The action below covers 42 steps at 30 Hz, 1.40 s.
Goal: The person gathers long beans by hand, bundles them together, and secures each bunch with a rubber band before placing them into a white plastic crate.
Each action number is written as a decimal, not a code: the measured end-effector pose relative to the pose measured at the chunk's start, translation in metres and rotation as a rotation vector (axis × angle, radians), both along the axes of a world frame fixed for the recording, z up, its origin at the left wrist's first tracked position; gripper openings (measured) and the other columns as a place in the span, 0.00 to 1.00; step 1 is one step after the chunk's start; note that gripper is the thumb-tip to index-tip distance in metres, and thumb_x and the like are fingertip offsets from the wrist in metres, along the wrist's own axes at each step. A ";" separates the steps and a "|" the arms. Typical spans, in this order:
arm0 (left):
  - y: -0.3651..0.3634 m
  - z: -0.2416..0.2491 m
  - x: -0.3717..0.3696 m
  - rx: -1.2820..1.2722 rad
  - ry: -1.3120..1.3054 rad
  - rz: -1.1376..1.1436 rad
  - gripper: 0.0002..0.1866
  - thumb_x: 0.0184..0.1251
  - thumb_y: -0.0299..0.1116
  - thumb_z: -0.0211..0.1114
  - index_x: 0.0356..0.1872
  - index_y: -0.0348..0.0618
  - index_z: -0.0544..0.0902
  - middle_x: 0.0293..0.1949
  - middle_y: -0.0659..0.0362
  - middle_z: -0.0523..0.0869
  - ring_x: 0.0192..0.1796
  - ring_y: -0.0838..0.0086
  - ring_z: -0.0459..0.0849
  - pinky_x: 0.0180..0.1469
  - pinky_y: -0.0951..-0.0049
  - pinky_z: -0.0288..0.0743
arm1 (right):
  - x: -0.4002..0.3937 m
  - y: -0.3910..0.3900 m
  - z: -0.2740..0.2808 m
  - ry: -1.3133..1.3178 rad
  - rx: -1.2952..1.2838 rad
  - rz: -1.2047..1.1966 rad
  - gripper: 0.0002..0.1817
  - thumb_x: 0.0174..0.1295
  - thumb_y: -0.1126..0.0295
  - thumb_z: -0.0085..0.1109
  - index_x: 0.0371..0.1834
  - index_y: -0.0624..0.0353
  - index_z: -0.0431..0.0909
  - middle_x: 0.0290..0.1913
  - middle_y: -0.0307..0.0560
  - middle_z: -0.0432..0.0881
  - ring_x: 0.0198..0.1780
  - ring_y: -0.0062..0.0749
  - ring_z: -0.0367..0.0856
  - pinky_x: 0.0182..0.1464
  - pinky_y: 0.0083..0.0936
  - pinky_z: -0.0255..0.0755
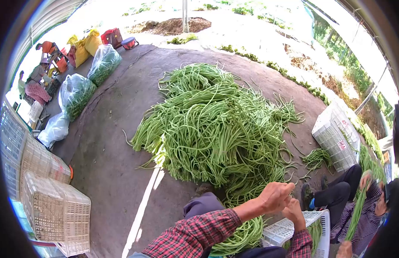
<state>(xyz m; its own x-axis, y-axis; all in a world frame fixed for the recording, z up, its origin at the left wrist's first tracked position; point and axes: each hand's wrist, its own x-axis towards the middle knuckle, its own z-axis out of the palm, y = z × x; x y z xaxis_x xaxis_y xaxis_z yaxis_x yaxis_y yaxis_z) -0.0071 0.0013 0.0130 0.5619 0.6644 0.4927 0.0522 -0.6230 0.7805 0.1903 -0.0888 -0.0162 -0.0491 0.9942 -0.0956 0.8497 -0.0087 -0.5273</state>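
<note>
My left hand (274,197), in a red plaid sleeve, is closed with its fingers curled. My right hand (293,211) is closed just below and beside it, the two nearly touching. Anything pinched between them is hidden or too thin to make out. Beneath the hands stands a white plastic crate (279,233) with long green beans (314,234) inside. More long beans (239,237) lie between my knees. In front of me a large heap of long beans (212,124) spreads over the ground.
At right a seated co-worker holds a bundle of long beans (357,213), near another white crate (337,135). White crates (57,210) are stacked at left. Filled plastic bags (75,96) and yellow sacks (81,52) stand beyond, near other people. A pole (185,17) rises at the back.
</note>
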 end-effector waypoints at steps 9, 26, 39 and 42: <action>0.040 0.038 -0.043 -0.275 -0.431 0.478 0.23 0.63 0.23 0.71 0.59 0.33 0.75 0.37 0.52 0.86 0.38 0.67 0.89 0.43 0.69 0.85 | -0.089 0.242 0.004 0.091 0.233 0.014 0.22 0.62 0.61 0.65 0.51 0.68 0.83 0.53 0.63 0.86 0.54 0.51 0.85 0.59 0.39 0.78; 0.091 0.039 -0.067 -0.745 -0.817 0.604 0.22 0.72 0.20 0.63 0.64 0.35 0.68 0.49 0.54 0.83 0.50 0.76 0.83 0.55 0.74 0.80 | -0.194 0.469 -0.026 -0.146 -0.106 -0.019 0.55 0.59 0.27 0.59 0.80 0.57 0.62 0.72 0.61 0.74 0.74 0.52 0.72 0.73 0.44 0.68; 0.110 0.031 -0.056 -0.757 -0.846 0.634 0.22 0.71 0.17 0.61 0.64 0.35 0.68 0.49 0.55 0.83 0.46 0.79 0.83 0.50 0.78 0.80 | -0.212 0.502 -0.013 -0.250 -0.205 -0.031 0.38 0.60 0.42 0.59 0.60 0.67 0.79 0.61 0.62 0.81 0.63 0.52 0.80 0.64 0.45 0.72; 0.114 0.036 -0.060 -0.783 -0.818 0.651 0.23 0.70 0.17 0.61 0.64 0.35 0.68 0.49 0.55 0.83 0.48 0.78 0.83 0.53 0.77 0.79 | -0.219 0.503 -0.008 -0.334 -0.315 0.046 0.37 0.54 0.54 0.60 0.65 0.68 0.77 0.64 0.64 0.81 0.65 0.50 0.81 0.67 0.38 0.74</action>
<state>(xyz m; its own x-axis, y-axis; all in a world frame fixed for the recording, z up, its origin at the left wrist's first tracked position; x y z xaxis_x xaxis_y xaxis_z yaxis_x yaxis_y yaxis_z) -0.0670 0.1148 0.0492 -0.2454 0.9640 -0.1029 -0.4895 -0.0316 0.8714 -0.0289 0.4145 -0.0242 -0.0080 0.9118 -0.4106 0.9758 -0.0826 -0.2025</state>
